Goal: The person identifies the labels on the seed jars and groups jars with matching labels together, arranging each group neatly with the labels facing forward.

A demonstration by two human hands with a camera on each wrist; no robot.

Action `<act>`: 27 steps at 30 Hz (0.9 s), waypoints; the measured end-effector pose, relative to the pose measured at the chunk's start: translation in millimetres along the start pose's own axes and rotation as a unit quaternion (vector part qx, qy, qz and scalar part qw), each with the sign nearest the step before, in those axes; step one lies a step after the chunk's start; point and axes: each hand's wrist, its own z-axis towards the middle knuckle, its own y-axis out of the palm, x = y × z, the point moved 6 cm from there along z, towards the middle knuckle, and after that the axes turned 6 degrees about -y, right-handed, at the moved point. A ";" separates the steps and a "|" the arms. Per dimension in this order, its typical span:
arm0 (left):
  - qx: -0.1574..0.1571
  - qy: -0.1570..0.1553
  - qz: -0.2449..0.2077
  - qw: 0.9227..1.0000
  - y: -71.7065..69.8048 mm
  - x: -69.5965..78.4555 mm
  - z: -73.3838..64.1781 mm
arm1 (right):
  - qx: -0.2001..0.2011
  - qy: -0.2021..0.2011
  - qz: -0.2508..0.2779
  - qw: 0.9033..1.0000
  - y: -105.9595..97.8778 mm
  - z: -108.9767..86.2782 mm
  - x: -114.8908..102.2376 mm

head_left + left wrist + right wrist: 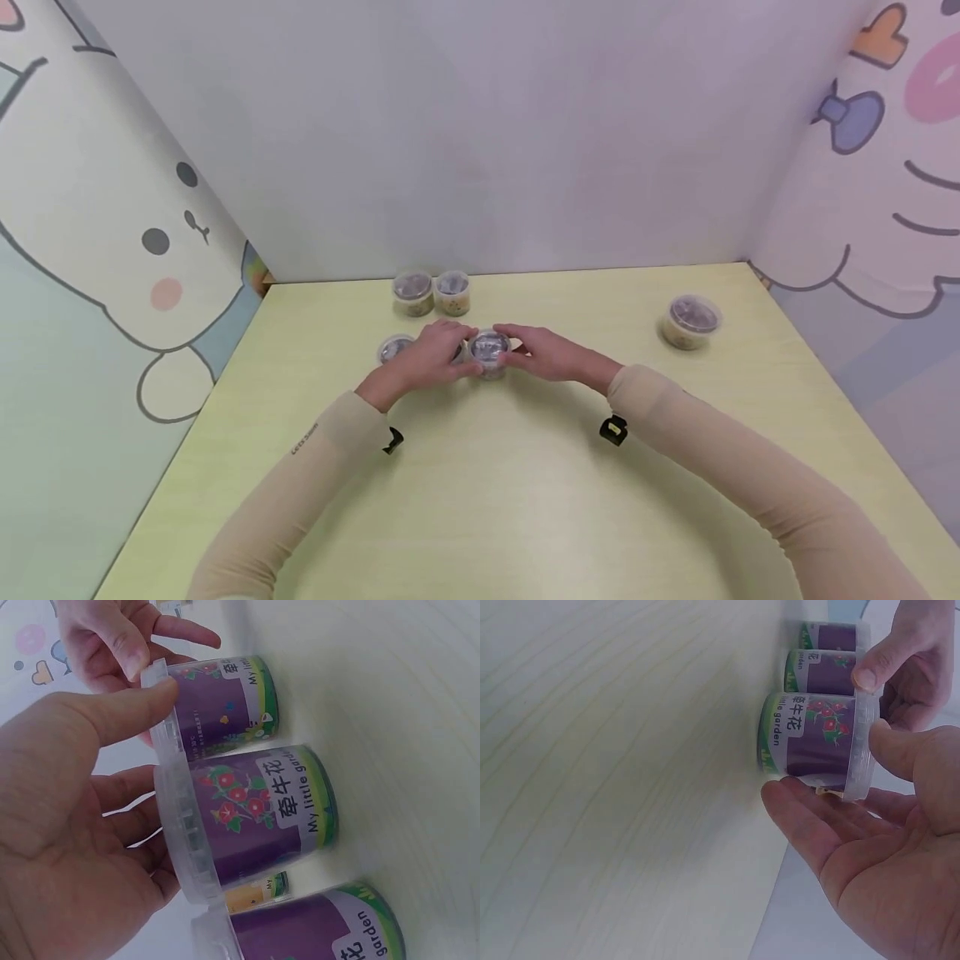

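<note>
Three lidded clear plastic tubs with purple "My little garden" labels stand side by side in a front row. My right hand (551, 352) holds the rightmost tub (821, 739) at its right side, thumb at the lid edge and fingers along the side. From the left, my left hand (435, 357) reaches over the row. Its thumb touches the rim of that same tub, and its other fingers spread loosely behind the middle tub (251, 806). The left tub (393, 347) is partly hidden by my left hand in the head view.
Behind the row stand two more lidded tubs, a wider one (413, 293) and a narrower one (453, 293). Another tub (690, 322) is far to the right on the pale wooden table (525, 492). A plain back wall (487, 142) and cartoon-printed side panels enclose the table.
</note>
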 end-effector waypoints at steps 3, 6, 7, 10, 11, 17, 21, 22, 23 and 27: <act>0.002 0.003 0.000 1.000 0.5 0.1 0.9 | 0.001 0.001 0.003 1.000 -1.0 -0.1 1.4; 0.003 0.003 -0.002 1.000 0.6 0.4 1.2 | 0.001 0.002 0.008 1.000 -1.3 -0.4 2.5; 0.003 0.002 -0.003 1.000 0.6 0.4 1.2 | 0.001 0.003 0.009 1.000 -1.2 -0.1 3.6; 0.005 -0.001 -0.007 1.000 0.6 -0.1 1.3 | 0.003 0.007 0.014 1.000 -0.9 -0.3 5.1; 0.006 -0.002 -0.006 1.000 0.9 -0.6 1.6 | 0.003 0.008 0.015 1.000 -0.7 -0.1 5.9; 0.006 0.000 0.001 1.000 2.3 -2.1 1.8 | 0.008 0.006 0.012 1.000 0.8 0.6 8.9; -0.001 -0.001 0.009 1.000 3.3 -2.3 -0.2 | 0.013 0.002 0.011 1.000 1.6 1.2 10.3; -0.002 -0.001 0.012 1.000 3.5 -2.3 -0.7 | 0.015 0.000 0.011 1.000 2.0 1.2 11.0; -0.001 -0.001 0.012 1.000 3.5 -2.4 -1.3 | 0.016 -0.003 0.010 1.000 2.4 1.3 11.7; 0.008 0.004 0.010 1.000 1.3 -1.5 -2.6 | 0.027 -0.011 0.001 1.000 2.1 -1.2 15.0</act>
